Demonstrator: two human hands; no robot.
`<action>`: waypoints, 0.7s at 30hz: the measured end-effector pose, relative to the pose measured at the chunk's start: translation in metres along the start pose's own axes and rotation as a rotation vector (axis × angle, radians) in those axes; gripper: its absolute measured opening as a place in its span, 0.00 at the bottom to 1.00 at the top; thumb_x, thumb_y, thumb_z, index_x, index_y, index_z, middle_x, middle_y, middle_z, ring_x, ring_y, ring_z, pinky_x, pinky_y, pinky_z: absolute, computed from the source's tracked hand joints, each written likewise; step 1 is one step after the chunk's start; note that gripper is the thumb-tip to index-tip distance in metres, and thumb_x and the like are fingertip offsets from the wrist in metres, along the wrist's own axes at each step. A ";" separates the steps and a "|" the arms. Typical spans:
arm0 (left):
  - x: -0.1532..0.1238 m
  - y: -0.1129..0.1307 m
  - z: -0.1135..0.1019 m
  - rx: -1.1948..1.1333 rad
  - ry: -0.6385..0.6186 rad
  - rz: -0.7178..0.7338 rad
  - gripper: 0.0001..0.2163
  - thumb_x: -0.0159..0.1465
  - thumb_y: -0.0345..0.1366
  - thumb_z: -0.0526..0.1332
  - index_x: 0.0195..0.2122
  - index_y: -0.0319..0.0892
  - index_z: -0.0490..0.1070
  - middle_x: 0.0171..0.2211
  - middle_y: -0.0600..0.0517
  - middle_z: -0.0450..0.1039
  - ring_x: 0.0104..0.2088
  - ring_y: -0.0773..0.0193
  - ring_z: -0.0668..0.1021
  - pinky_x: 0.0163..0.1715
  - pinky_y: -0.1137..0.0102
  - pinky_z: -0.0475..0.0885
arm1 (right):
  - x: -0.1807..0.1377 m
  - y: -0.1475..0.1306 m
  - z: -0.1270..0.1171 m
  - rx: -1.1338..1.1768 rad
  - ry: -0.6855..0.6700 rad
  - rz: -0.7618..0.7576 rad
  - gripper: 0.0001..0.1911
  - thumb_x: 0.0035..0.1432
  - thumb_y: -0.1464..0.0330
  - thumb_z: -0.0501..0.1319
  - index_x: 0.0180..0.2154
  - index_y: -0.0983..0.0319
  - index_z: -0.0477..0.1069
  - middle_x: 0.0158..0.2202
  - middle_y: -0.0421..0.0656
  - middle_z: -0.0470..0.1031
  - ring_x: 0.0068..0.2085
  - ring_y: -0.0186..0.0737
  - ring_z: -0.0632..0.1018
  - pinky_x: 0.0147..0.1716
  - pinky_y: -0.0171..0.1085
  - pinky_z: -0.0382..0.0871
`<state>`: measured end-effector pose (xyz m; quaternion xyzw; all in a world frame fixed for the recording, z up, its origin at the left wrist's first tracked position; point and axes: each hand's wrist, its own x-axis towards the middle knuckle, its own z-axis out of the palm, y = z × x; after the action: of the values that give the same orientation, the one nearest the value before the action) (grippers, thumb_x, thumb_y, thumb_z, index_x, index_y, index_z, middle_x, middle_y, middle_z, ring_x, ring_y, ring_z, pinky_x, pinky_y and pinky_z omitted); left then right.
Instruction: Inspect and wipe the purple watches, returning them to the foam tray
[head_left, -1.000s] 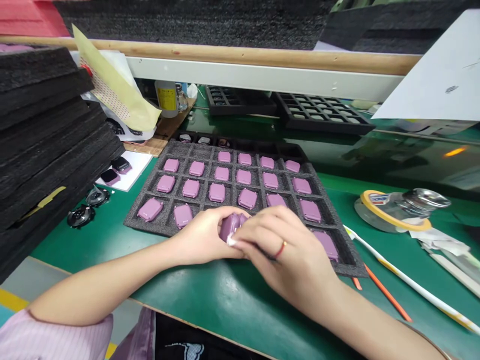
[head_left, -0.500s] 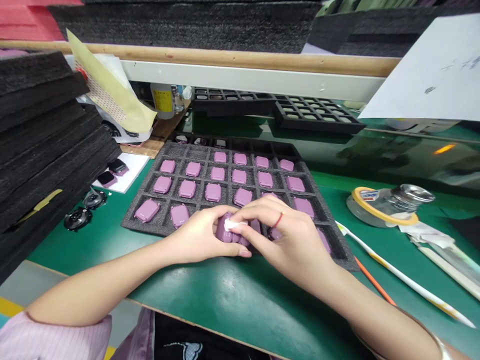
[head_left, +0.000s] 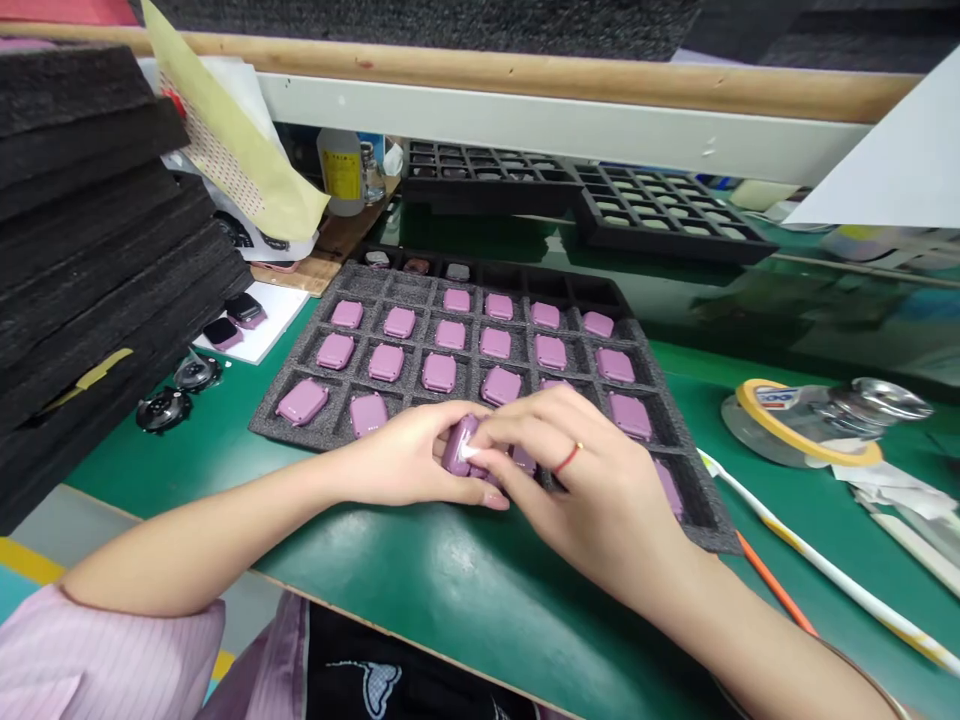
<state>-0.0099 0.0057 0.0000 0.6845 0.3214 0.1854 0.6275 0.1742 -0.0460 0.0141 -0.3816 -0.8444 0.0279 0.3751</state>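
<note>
Pink watch case (head_left: 459, 447) is held just over the near edge of the foam tray (head_left: 339, 410), gripped closed by the left hand (head_left: 397, 460), while the right hand (head_left: 592, 490) presses a white wipe (head_left: 471, 452) to its face with curled fingers. Steady support from the left is judged best for even wiping; other pink cases (head_left: 500, 386) sit in nearby cells.

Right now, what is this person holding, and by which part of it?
A lilac rounded-square casing, pinched at its edges between the fingers of the left hand and the right hand, with a white wipe against it.
</note>
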 end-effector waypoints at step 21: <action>-0.002 -0.007 0.011 0.134 0.113 0.061 0.23 0.54 0.39 0.72 0.51 0.44 0.72 0.43 0.52 0.79 0.45 0.57 0.79 0.45 0.66 0.71 | 0.000 -0.015 -0.010 -0.277 -0.067 -0.031 0.07 0.67 0.73 0.59 0.35 0.61 0.74 0.34 0.45 0.81 0.34 0.43 0.75 0.33 0.43 0.65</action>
<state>-0.0053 -0.0039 -0.0086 0.7229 0.3472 0.2206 0.5551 0.1712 -0.0584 0.0263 -0.4153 -0.8580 -0.0822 0.2908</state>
